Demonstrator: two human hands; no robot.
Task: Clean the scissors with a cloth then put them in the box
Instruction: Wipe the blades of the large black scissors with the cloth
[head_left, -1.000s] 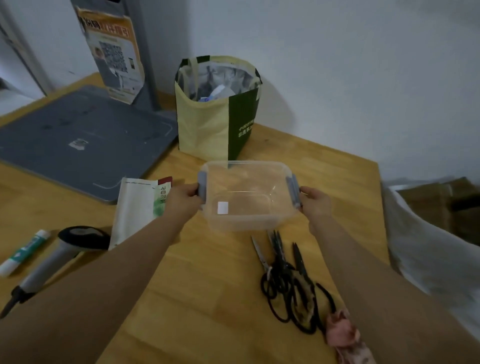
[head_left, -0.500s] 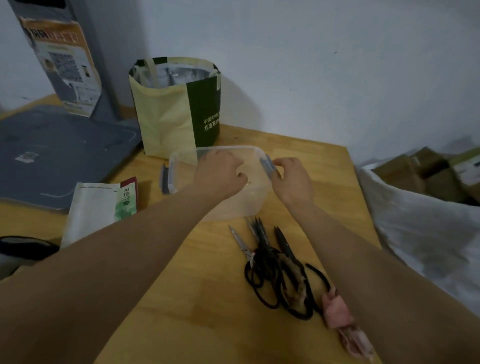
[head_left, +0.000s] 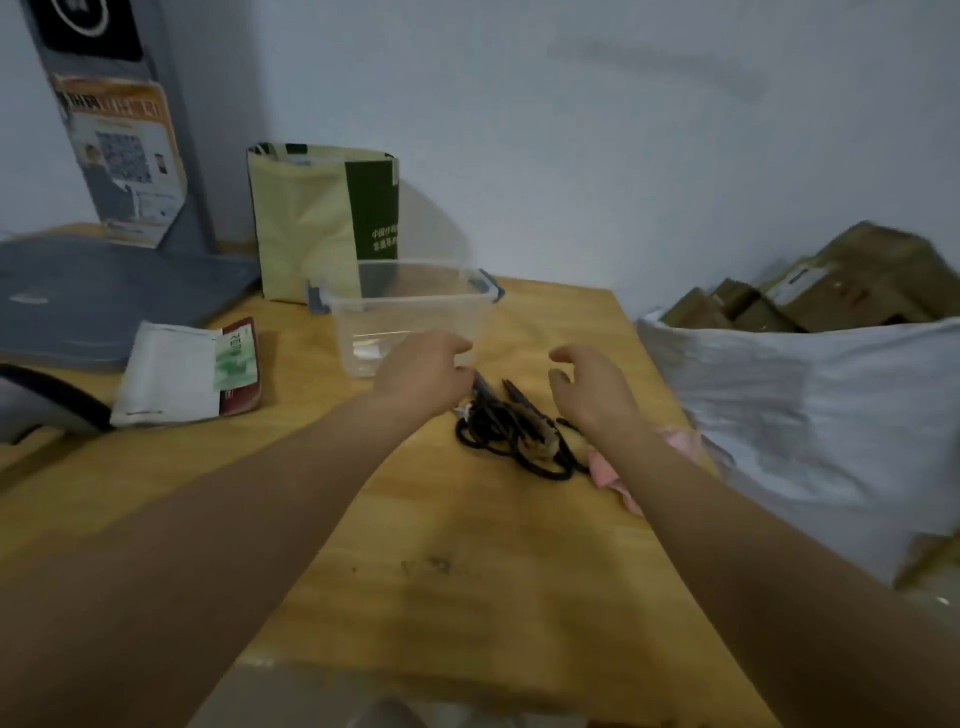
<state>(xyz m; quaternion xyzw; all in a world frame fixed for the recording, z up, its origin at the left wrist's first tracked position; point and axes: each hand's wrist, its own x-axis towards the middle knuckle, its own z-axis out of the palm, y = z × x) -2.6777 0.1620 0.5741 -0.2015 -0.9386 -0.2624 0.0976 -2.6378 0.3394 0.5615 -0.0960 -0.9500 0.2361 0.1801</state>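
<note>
While the clear plastic box (head_left: 410, 312) stands empty on the wooden tabletop (head_left: 467, 545), the left hand (head_left: 423, 366), loosely curled and empty, is nearest the black-handled scissors (head_left: 511, 426), whose blades point boxward. The right hand (head_left: 587, 384) is relaxed and empty, with the pink cloth (head_left: 605, 467) beneath its wrist.

Bare tabletop (head_left: 441, 571) on the near side of the scissors (head_left: 498, 423) leaves open room, and the box (head_left: 415, 312) stands open-topped behind them, with a bag (head_left: 311, 223) behind, a packet (head_left: 171, 374) left and a sack (head_left: 805, 415) right.
</note>
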